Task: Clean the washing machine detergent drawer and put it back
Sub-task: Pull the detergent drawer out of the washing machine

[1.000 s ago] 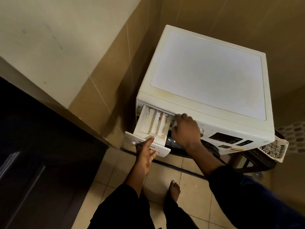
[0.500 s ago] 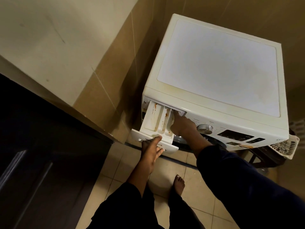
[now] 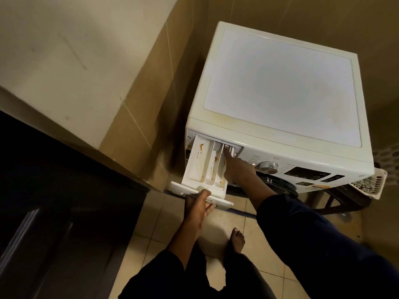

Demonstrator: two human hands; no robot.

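In a tiled corner, the left hand (image 3: 197, 205) grips the pulled-out detergent drawer (image 3: 195, 164) by its front while the right hand (image 3: 237, 169) presses outstretched fingers into its rear.

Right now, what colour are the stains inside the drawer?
Orange-brown streaks on the white plastic detergent drawer, clearest in the head view.

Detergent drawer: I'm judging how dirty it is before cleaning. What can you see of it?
The detergent drawer is white plastic, pulled far out of the washing machine at its upper-left front, rear end in its slot. Three long compartments show orange-brown residue; the flat front panel bears dark lettering. The left hand holds that panel, thumb on top; the right hand reaches a finger to the right compartment's rear.
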